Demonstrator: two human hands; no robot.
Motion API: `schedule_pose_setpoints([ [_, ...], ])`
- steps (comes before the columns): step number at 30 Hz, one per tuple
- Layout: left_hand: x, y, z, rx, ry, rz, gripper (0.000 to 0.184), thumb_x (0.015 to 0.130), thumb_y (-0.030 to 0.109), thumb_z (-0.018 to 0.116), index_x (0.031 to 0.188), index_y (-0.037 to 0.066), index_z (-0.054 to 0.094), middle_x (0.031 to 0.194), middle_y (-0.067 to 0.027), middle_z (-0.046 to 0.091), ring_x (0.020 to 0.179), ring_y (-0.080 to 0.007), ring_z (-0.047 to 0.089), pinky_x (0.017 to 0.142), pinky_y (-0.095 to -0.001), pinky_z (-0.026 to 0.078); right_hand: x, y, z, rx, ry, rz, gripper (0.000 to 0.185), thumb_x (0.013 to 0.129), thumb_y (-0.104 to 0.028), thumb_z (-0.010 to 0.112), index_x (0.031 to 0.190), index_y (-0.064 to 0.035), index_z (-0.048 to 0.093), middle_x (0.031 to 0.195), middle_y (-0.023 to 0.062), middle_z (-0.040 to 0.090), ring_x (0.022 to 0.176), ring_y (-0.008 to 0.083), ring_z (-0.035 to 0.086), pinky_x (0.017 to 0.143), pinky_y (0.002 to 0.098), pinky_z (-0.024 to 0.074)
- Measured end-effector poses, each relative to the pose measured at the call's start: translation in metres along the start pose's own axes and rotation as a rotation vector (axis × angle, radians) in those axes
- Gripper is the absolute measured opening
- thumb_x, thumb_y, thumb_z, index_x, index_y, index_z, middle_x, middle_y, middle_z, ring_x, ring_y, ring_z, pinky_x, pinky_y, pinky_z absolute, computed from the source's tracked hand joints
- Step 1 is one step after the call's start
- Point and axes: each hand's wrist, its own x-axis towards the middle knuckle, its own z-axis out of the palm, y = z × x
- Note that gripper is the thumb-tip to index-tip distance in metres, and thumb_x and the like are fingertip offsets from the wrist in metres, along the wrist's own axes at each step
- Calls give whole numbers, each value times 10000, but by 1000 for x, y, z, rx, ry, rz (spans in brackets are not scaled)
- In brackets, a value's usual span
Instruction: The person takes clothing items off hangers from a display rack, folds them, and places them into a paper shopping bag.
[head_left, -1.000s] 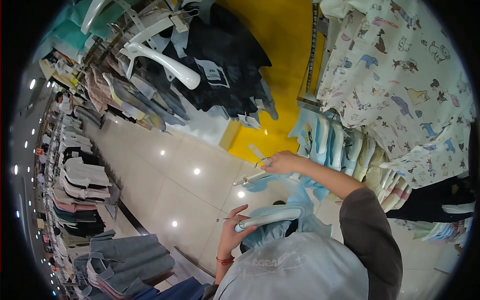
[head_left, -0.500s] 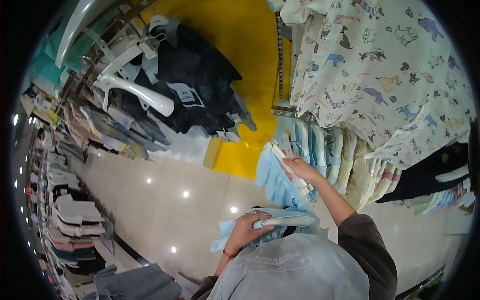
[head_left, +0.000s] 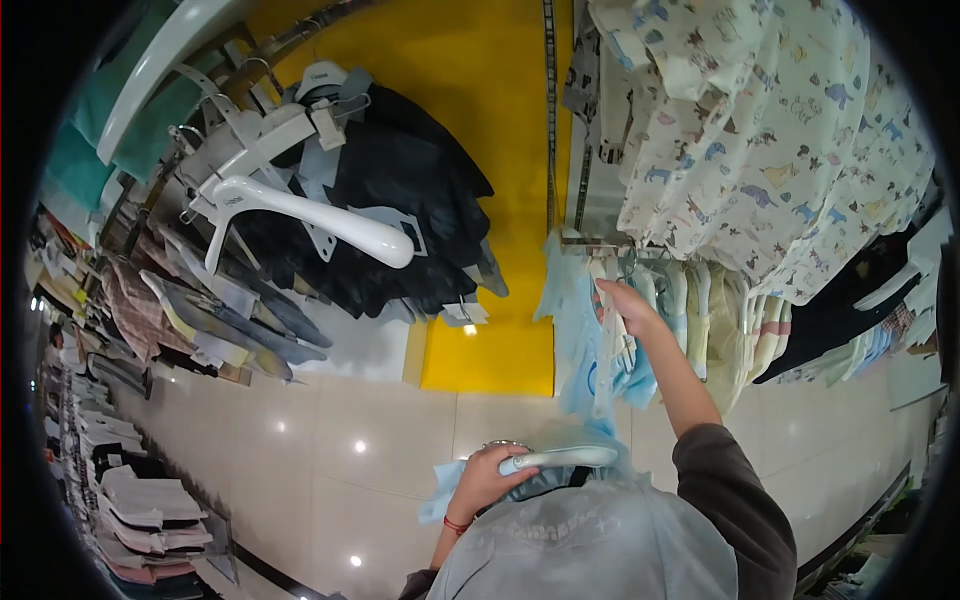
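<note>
Blue clothes [head_left: 573,350] gripped in the right hand [head_left: 627,306] are at the rail [head_left: 588,241], hooking unclear; the left hand [head_left: 486,480] clutches a hanger [head_left: 565,458] away from it.

1 thick, rounded, pale hanger [head_left: 562,459] lies nearly level, gripped near 1 end by the left hand [head_left: 487,477]; its light blue garment [head_left: 443,490] drapes loosely around it. 1 slim white hanger [head_left: 604,375] runs nearly upright below the right hand [head_left: 627,306], with thin, pale blue clothing [head_left: 570,345] hanging limp just beside it.
</note>
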Motion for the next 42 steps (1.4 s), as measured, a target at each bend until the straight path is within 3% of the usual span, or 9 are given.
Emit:
schedule_pose_setpoints([
  [16,-19,-27,-52,-21,311,-39,259,698,169,756,873,23,634,797,-110,648,710,-240,632,659,-286,485,48,14,-9,-71,147,-105,218,869,-281,568,873,-69,517,686,31,517,518,145,505,472,297,448],
  [21,-16,-35,-66,-119,399,-71,256,720,142,740,887,-9,618,756,-116,639,668,-178,616,634,-273,480,34,12,-7,-293,241,-206,277,866,-237,556,1003,-5,492,854,59,555,639,168,558,580,292,467],
  [24,-15,-30,-73,-221,429,-147,249,733,122,731,902,-15,610,755,-85,640,670,-120,590,630,-252,470,25,14,-20,-366,86,-262,409,844,-272,602,1109,10,471,948,70,561,770,143,552,698,267,464],
  [30,-8,-44,-79,-223,493,-161,242,742,98,722,912,-23,600,762,-58,632,681,-84,553,625,-225,454,14,42,-30,-716,433,-550,323,843,-165,576,1098,15,497,974,100,553,866,197,547,779,297,439],
  [33,-3,-48,-79,-255,498,-150,246,747,100,720,917,-27,597,766,-55,631,685,-84,554,625,-229,455,-51,32,18,-805,555,-891,338,803,-118,608,1112,-27,504,1021,117,523,910,221,542,817,301,435],
  [35,1,-43,-80,-259,481,-152,250,750,106,720,922,-26,596,768,-52,629,689,-82,552,626,-229,454,-69,54,30,-653,286,-843,354,783,-104,636,1110,-50,512,1019,105,518,961,230,529,846,317,431],
  [37,5,-41,-80,-262,458,-153,249,752,110,719,922,-26,596,767,-49,627,690,-81,551,627,-227,454,-100,56,73,-754,61,-937,370,780,-148,658,1103,-44,510,1035,115,528,946,245,538,840,321,436],
  [39,10,-41,-80,-266,432,-145,245,755,112,717,918,-26,597,763,-46,625,687,-80,549,627,-224,452,-106,72,91,-897,-69,-967,354,787,-76,630,1116,-41,506,1016,109,558,905,230,557,810,319,439],
  [42,14,-40,-84,-318,395,-160,260,761,119,714,940,-24,591,780,-38,621,693,-80,545,636,-221,451,-111,81,100,-834,-189,-734,257,797,-73,619,1043,-23,559,946,111,582,894,231,563,800,306,434],
])
